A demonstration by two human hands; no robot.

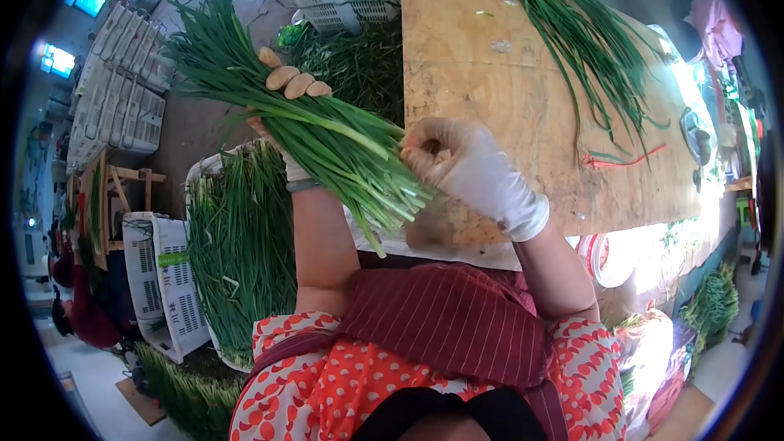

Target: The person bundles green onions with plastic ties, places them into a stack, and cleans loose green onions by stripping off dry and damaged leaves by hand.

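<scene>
1. Black cloth (502, 416) lies nearest the camera at 6 o'clock; a striped maroon apron (445, 318) extends from it toward the centre.
2. Locate the green bundle (327, 135) at 11 o'clock, held in the air; leaf tips point to 10 o'clock, pale stem ends to the centre, by the wooden table (474, 57).
3. Left hand (297, 86): wrapped round the bundle, gripping it.
4. Right hand (474, 167), gloved, at 1 o'clock: fingers curled to the thumb beside the stems. Whether anything is pinched cannot be told.
5. Adjacent items: loose stalks (584, 41) at 2 o'clock, red strip (604, 164) at 3, packed greens (245, 237) at 8.
6. Step in hand, by judgement: tidying the stem ends. The next move calls for a steady left grip and light right-finger contact.
</scene>
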